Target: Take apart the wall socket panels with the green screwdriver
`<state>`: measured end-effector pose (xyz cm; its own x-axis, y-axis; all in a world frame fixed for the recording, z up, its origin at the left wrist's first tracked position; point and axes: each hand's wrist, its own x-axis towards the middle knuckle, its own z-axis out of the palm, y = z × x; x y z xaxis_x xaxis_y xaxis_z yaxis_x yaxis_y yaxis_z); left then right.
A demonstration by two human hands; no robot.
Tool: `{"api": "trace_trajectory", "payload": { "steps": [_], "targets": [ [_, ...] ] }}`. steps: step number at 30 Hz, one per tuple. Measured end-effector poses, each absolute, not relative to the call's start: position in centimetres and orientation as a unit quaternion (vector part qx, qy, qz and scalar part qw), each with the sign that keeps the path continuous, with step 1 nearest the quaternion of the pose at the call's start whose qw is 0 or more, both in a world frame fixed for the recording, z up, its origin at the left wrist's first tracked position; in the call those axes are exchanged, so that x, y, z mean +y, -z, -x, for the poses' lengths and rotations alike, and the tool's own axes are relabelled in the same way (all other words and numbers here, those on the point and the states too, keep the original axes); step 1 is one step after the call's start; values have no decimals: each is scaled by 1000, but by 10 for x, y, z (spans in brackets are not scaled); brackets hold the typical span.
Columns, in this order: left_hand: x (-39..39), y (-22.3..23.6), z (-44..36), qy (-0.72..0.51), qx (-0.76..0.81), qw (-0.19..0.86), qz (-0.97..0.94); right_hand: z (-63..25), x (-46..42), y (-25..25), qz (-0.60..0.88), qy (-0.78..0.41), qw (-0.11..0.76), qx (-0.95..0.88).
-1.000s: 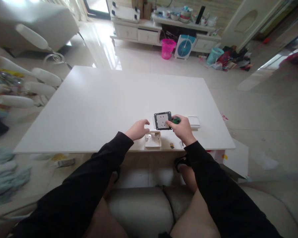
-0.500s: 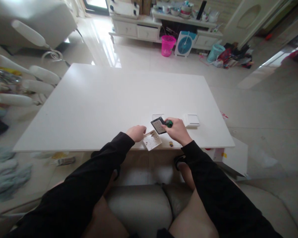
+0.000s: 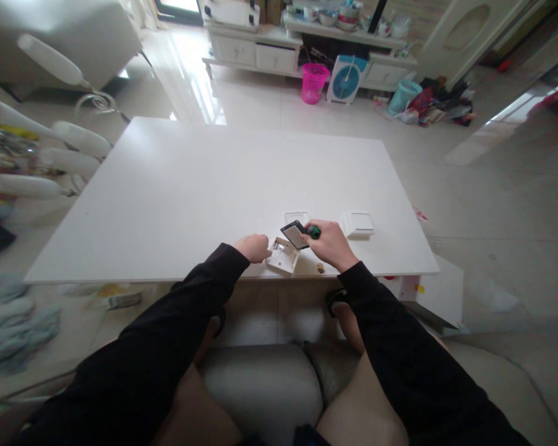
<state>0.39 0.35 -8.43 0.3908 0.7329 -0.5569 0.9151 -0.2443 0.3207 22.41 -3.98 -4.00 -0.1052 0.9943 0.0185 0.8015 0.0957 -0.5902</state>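
Observation:
My left hand (image 3: 255, 248) is closed, with its fingertips at the left edge of a white socket back box (image 3: 283, 255). The box lies open side up near the table's front edge. In my right hand (image 3: 328, 243) is a wall socket panel (image 3: 294, 234) with a black rim and white face, held tilted above the box's far right corner. A green and black handle (image 3: 313, 231), apparently a screwdriver's, is gripped in the same hand; its shaft is hidden. Behind the panel lies a clear flat cover (image 3: 296, 217). A small yellowish piece (image 3: 320, 268) sits by the front edge.
A white switch-like box (image 3: 359, 224) rests right of my right hand on the white table (image 3: 190, 192). A lamp with white shades (image 3: 74, 139) stands at the left. Across the floor are a pink basket (image 3: 314, 83), a blue fan (image 3: 346, 79) and a cabinet (image 3: 274, 59).
The back box has turned and shifted slightly away from the front edge with my left hand. The socket panel has moved a little left and tilted more.

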Motion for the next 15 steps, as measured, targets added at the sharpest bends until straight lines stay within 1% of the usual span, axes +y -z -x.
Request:
{"api": "trace_trajectory", "payload": {
  "steps": [4,11,15],
  "targets": [
    [6,84,0,136,535,311,-774,-222,-40,40,629,-229,213,-712],
    [2,98,-2,93,523,292,-796,-215,-40,43,632,-230,188,-716],
    [-1,95,-5,94,513,302,-798,-211,-41,45,627,-242,180,-719]
  ]
}}
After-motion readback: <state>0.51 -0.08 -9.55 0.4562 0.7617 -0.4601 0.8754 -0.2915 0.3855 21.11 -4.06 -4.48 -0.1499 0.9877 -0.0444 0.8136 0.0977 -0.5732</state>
